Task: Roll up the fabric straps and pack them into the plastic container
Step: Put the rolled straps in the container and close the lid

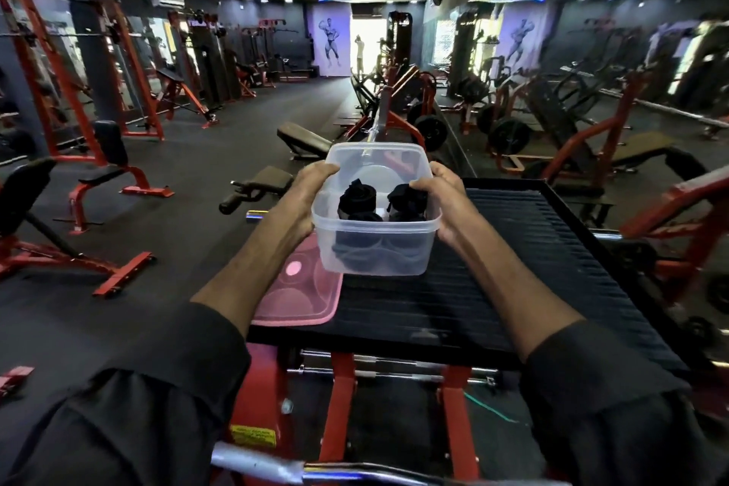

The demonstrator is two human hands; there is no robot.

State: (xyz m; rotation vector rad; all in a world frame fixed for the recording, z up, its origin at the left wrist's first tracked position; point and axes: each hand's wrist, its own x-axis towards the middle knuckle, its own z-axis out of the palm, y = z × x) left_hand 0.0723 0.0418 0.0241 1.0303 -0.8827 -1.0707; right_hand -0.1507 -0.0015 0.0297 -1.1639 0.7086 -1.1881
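Showing nearest, at the bottom edge, a chrome bar and red frame posts under a black ribbed desk. Reaching forward from dark sleeves, both forearms bare to the wrist. Lying on the desk's near left corner, overhanging its edge a little, a pink lid, flat, partly hidden by the left forearm. Holding the clear container from both sides: left hand wrapping the left wall, thumb over the rim; right hand wrapping the right wall, thumb likewise hooked over the rim. Both grips pressing closed on the container, not spread. Appearing raised above the desk rather than resting on it, though hard to be sure. Sitting inside the container, black rolled straps, at least two rolls side by side near the middle, more dark fabric showing through the front wall lower down. Standing farther off on the dark floor, red and black benches to the left, plate-loaded machines to the right, a bright doorway at the far end.
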